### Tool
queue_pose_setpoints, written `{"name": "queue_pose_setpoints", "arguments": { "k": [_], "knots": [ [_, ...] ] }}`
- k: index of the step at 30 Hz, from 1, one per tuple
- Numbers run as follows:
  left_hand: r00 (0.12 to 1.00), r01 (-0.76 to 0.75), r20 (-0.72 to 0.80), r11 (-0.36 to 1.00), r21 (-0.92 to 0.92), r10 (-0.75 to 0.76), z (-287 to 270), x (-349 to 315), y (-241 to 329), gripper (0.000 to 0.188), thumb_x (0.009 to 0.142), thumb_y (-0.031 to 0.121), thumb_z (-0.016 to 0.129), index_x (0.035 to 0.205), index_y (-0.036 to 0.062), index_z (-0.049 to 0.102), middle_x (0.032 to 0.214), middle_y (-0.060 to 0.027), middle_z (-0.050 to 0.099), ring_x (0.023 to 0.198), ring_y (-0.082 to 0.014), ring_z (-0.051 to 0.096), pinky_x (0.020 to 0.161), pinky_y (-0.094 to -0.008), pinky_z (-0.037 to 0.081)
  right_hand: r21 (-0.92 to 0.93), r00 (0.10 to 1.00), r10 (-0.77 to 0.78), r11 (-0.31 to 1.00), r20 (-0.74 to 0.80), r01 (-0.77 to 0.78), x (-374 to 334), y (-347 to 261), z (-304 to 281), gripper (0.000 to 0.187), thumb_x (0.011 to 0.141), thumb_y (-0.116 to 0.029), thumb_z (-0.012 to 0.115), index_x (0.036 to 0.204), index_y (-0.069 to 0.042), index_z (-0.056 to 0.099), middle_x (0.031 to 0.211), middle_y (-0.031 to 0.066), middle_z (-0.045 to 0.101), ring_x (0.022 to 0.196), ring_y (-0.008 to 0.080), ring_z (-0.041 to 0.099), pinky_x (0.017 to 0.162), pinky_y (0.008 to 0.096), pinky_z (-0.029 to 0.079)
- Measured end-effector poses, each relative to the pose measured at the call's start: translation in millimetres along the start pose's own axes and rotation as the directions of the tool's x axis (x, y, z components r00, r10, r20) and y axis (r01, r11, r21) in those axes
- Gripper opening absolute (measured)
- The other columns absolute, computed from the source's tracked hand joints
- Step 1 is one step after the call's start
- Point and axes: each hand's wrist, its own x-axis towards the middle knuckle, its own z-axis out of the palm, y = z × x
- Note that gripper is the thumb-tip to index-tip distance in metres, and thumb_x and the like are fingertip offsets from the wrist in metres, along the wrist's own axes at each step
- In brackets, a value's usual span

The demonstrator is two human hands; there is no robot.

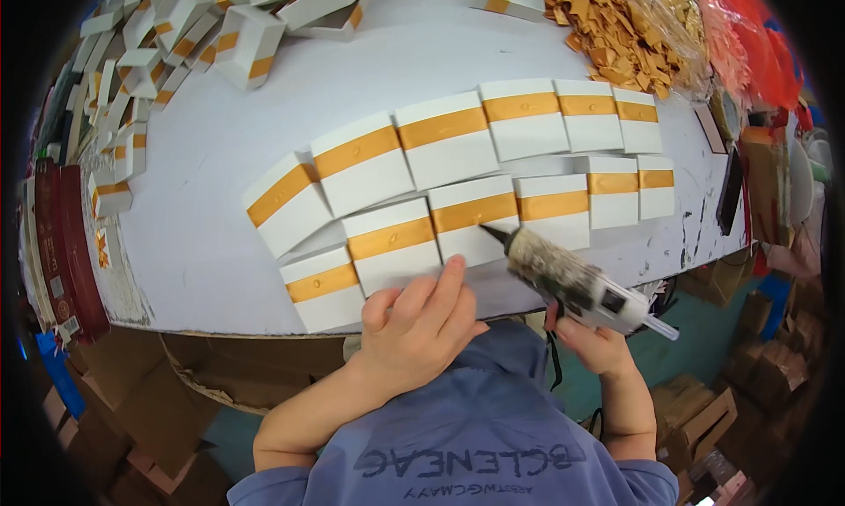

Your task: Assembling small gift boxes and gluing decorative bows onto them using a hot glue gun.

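Two curved rows of white boxes with gold ribbon bands lie on the table. My right hand (594, 341) is wrapped round the grip of a hot glue gun (572, 277), its front grimy. The dark nozzle points left, at the gold band of a front-row white box (475, 217), close to or touching a small spot there. My left hand (422, 321) holds nothing; its index fingertip rests at that box's near edge, the other fingers bent and slightly apart. Small clear blobs show on several bands, such as that of the white box (392, 239) to its left.
More white boxes (249, 44), loosely heaped, fill the far left. A pile of folded gold ribbon pieces (616, 35) lies far right beside red plastic (761, 40). Dark red flat boxes (66, 251) stand at the left edge. Cardboard cartons (695, 409) sit on the floor.
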Motion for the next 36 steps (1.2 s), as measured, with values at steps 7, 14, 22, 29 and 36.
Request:
{"name": "queue_pose_setpoints", "arguments": {
  "k": [7, 14, 22, 29, 36],
  "knots": [
    [0.98, -0.191, -0.09, 0.971, -0.146, 0.179, 26.3, 37.3, 21.7, 0.027, 0.072, 0.034, 0.063, 0.085, 0.011, 0.059, 0.113, -0.0064, 0.059, 0.087, -0.0156, 0.046, 0.077, -0.0318, 0.027, 0.19, 0.978, 0.068, 0.981, -0.2, -0.029, -13.7, 23.2, -36.0, 0.026, 0.078, -0.016, 0.061, 0.097, 0.001, 0.058, 0.083, 0.0038, 0.058, 0.074, 0.0112, 0.054, 0.066, 0.0251, 0.045],
    [0.972, -0.227, -0.079, 0.973, -0.044, 0.223, 32.0, 53.9, 31.8, 0.026, 0.069, 0.034, 0.065, 0.082, 0.0123, 0.059, 0.112, -0.0046, 0.059, 0.086, -0.0153, 0.045, 0.075, -0.0302, 0.027, 0.309, 0.973, -0.128, 0.933, -0.192, 0.183, -16.4, 25.2, -47.9, 0.049, 0.075, -0.025, 0.064, 0.113, 0.002, 0.05, 0.088, 0.0083, 0.061, 0.079, 0.0164, 0.058, 0.07, 0.027, 0.046],
    [0.965, -0.254, -0.05, 0.964, 0.083, 0.259, 57.0, 93.8, 64.3, 0.011, 0.078, 0.026, 0.054, 0.077, 0.0156, 0.054, 0.107, 0.0003, 0.061, 0.085, -0.0115, 0.043, 0.072, -0.0263, 0.027, -0.175, 0.921, -0.132, 0.982, -0.366, 0.071, -20.7, 37.0, -78.2, 0.033, 0.073, -0.007, 0.065, 0.104, -0.003, 0.055, 0.088, 0.0049, 0.061, 0.067, 0.0101, 0.056, 0.056, 0.0237, 0.044],
    [0.964, -0.267, -0.026, 0.959, -0.09, 0.266, 49.3, 114.2, 77.6, 0.028, 0.067, 0.04, 0.061, 0.078, 0.0144, 0.056, 0.114, -0.0051, 0.058, 0.088, -0.0151, 0.043, 0.073, -0.0292, 0.027, 0.381, 0.862, -0.363, 0.786, -0.354, 0.487, -20.7, 21.4, -96.9, 0.042, 0.078, -0.022, 0.061, 0.11, 0.004, 0.052, 0.091, 0.0172, 0.061, 0.084, 0.0284, 0.062, 0.078, 0.0385, 0.049],
    [0.935, -0.353, 0.06, 0.934, 0.055, 0.35, 72.5, 135.8, 102.2, 0.047, 0.059, 0.046, 0.069, 0.09, 0.0143, 0.055, 0.121, -0.0071, 0.052, 0.093, -0.017, 0.042, 0.077, -0.0318, 0.027, 0.048, 0.812, -0.105, 0.986, -0.575, 0.161, -16.7, 30.8, -112.3, 0.04, 0.077, -0.027, 0.058, 0.102, 0.003, 0.052, 0.082, 0.0107, 0.058, 0.074, 0.0199, 0.059, 0.065, 0.0299, 0.047]
  ]
}}
